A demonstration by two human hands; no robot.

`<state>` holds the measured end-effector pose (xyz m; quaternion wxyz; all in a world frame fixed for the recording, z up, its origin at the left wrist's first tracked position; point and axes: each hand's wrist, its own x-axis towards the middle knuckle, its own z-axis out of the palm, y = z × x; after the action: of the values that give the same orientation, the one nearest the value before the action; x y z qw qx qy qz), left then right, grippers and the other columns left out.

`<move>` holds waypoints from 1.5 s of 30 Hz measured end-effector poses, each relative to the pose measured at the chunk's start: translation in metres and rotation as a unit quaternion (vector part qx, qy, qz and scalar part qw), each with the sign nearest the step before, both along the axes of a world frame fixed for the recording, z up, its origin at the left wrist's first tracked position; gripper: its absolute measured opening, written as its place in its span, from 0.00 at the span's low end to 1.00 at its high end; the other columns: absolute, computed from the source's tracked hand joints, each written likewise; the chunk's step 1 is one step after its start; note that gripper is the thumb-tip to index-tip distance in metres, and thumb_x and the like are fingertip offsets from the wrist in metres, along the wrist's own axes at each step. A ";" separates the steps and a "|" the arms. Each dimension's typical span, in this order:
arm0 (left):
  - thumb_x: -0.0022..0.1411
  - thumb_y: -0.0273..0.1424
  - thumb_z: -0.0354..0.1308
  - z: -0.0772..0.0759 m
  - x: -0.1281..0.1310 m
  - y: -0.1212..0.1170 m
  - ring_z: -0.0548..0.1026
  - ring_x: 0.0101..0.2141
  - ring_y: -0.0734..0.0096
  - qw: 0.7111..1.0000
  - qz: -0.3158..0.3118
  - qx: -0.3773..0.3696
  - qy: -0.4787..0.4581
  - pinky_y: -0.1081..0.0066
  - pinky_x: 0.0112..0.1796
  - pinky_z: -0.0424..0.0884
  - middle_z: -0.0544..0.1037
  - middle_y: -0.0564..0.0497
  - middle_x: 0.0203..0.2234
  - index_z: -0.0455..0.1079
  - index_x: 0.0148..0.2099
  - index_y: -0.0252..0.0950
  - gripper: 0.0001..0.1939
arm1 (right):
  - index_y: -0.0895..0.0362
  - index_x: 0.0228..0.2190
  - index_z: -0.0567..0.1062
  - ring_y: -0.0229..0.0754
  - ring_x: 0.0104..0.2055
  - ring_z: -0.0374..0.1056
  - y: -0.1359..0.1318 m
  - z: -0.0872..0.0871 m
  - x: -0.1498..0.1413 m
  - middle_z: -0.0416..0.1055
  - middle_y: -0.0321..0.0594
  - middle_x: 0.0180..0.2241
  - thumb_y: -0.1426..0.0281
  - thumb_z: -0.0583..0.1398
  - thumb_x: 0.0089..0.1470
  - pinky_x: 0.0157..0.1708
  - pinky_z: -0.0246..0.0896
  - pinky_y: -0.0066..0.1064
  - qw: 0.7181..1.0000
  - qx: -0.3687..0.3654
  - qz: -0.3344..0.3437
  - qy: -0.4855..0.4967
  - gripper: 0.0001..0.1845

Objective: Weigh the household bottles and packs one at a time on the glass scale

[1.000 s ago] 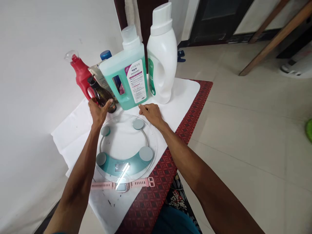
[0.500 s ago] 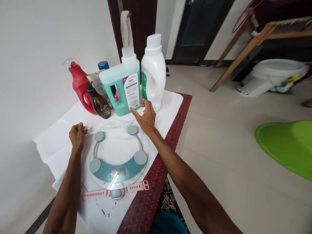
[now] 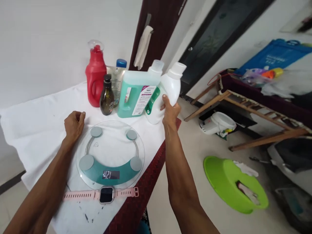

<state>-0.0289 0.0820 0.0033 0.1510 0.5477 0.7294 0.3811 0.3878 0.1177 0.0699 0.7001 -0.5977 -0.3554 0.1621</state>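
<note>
My right hand (image 3: 171, 112) is closed around the handle of a white detergent bottle (image 3: 172, 85) with a green label, which leans to the right. My left hand (image 3: 74, 125) rests at the cloth's left side with its fingers curled and nothing visible in them. Between my arms lies a round glass bathroom scale (image 3: 110, 128), its display lit. Below its edge a pink-strapped smartwatch (image 3: 106, 195) lies flat. A bottle of green liquid (image 3: 131, 97) stands against the white one. To its left are a dark pump bottle (image 3: 106, 99) and a red jug (image 3: 95, 78).
Behind the dark bottle stand a pale tube (image 3: 115, 76) and a blue-capped container (image 3: 121, 63). The white cloth (image 3: 48, 100) covers a table with a dark red patterned edge (image 3: 136, 203). On the floor at right are a green basin (image 3: 219, 182) and a white bucket (image 3: 220, 122).
My right hand has moved right from beside the green bottle and taken hold of the white bottle, which now tilts. The view has turned right. The scale's display is now lit more clearly.
</note>
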 end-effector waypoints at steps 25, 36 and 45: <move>0.76 0.37 0.62 -0.037 0.006 0.004 0.81 0.47 0.48 1.000 -0.022 0.017 0.001 0.53 0.53 0.77 0.84 0.40 0.42 0.75 0.49 0.40 0.07 | 0.48 0.15 0.57 0.33 0.14 0.33 -0.202 0.065 -0.094 0.36 0.25 0.14 0.47 0.74 0.55 0.12 0.30 0.35 0.981 0.086 0.170 -0.029 0.38; 0.81 0.36 0.58 -0.034 0.013 -0.002 0.84 0.55 0.43 0.997 -0.046 -0.030 0.051 0.51 0.56 0.77 0.85 0.35 0.54 0.77 0.60 0.36 0.13 | 0.50 0.16 0.60 0.31 0.13 0.43 -0.197 0.035 -0.155 0.48 0.22 0.12 0.59 0.76 0.51 0.12 0.48 0.27 0.966 0.095 0.240 0.017 0.33; 0.81 0.38 0.59 -0.048 0.010 0.006 0.83 0.53 0.45 0.997 -0.047 0.005 0.060 0.53 0.55 0.78 0.85 0.36 0.52 0.77 0.59 0.37 0.14 | 0.49 0.17 0.60 0.32 0.13 0.46 -0.184 0.024 -0.158 0.48 0.23 0.14 0.51 0.76 0.56 0.13 0.47 0.29 0.966 0.097 0.239 -0.009 0.36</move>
<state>-0.0186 0.0878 -0.0448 0.1220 0.6039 0.7089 0.3434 0.2293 -0.0661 0.0942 0.6923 -0.4265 -0.5080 0.2843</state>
